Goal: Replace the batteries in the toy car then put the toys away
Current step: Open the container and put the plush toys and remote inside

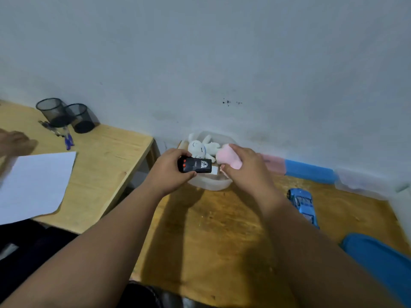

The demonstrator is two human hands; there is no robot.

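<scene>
head view: blue toy car [303,204] stands on the brown desk [222,241], right of the right forearm and apart from both hands. its long axis runs near-to-far, with the far end leaning slightly left. roof up, glossy light blue body with pale windows; which end is the nose cannot be told.

left hand [171,167] grips a black remote [195,165] over a translucent tub [211,184]. the remote's long axis lies left-to-right, and its orange buttons are at the left end, next to the fingers. right hand [246,167] is closed round a pink plush toy [226,157] above the tub's right side. a white plush bunny [201,147] lies inside the tub, which is against the wall.

a second, paler desk [100,163] at left carries white paper [37,183], two black mesh cups [55,112] and blue-handled pliers [67,138].
</scene>
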